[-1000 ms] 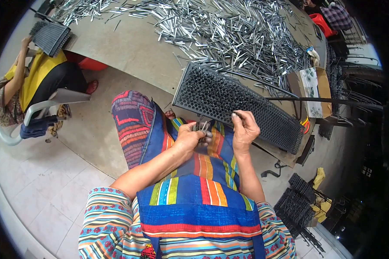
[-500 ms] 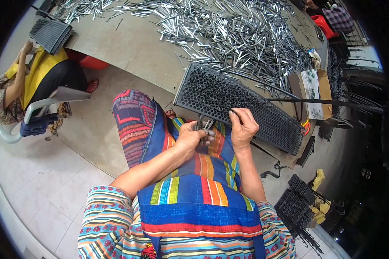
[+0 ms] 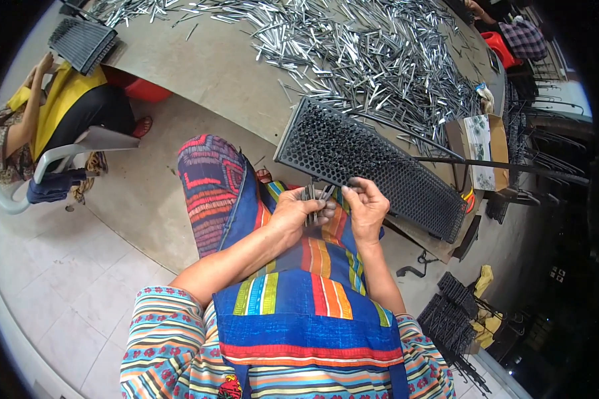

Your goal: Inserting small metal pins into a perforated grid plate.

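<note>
- My left hand is closed round a small bunch of metal sticks, near the close edge of the black tray.
- My right hand: thumb and finger narrow; cannot tell whether they grip a stick.
- Change: right hand has shifted left, nearer the bunch. Judgement: work now centres there, less over the tray.
- Loose sticks lie heaped on the table.

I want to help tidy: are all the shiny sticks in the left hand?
No, a big pile of silvery sticks lies on the table, while the left hand holds a small bunch.
</note>
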A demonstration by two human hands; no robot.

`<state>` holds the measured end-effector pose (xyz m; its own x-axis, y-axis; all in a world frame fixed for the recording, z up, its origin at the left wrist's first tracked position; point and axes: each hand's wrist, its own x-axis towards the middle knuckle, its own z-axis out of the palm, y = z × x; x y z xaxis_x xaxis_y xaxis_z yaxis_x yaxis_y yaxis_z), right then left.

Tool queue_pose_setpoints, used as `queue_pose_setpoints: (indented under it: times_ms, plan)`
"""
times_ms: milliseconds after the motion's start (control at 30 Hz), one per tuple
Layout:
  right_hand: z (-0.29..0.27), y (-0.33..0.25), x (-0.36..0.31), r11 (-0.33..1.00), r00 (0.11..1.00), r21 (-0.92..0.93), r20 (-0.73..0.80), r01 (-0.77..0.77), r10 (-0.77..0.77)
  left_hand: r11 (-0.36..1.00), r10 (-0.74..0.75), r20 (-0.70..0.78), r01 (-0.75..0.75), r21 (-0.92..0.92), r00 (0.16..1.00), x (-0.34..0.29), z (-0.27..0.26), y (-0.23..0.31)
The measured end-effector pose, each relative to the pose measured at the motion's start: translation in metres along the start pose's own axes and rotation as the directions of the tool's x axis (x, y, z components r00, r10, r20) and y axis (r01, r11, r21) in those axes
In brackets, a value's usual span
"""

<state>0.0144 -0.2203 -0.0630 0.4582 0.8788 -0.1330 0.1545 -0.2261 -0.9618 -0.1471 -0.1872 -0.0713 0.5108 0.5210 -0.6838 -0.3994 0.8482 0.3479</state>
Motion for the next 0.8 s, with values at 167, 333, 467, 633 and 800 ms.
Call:
queue_pose_setpoints:
  times_ms: [167, 333, 467, 633, 800]
  plan:
    - [-0.001, 0.001, 0.007, 0.967, 0.984, -0.189, -0.027, 0.17, -0.178, 1.0, -0.004, -0.009, 0.004, -0.014, 1.0, -0.001, -0.006, 0.001]
    - [-0.002, 0.013, 0.012, 0.796, 0.885, -0.427, 0.027, 0.43, -0.464, 0.999, -0.018, -0.016, 0.018, -0.035, 1.0, -0.002, -0.008, 0.002]
    - [-0.005, 0.004, 0.016, 0.854, 0.907, -0.377, -0.074, 0.359, -0.414, 0.999, -0.032, -0.034, 0.031, -0.026, 0.999, -0.001, -0.009, 0.003]
    - [-0.011, -0.003, 0.029, 0.807, 0.891, -0.424, -0.003, 0.41, -0.454, 0.998, -0.047, -0.03, 0.046, -0.032, 0.998, 0.001, -0.009, -0.001]
    - [-0.012, -0.007, 0.027, 0.795, 0.887, -0.436, 0.016, 0.421, -0.461, 0.996, -0.065, -0.044, 0.062, -0.056, 0.997, -0.001, -0.001, 0.002]
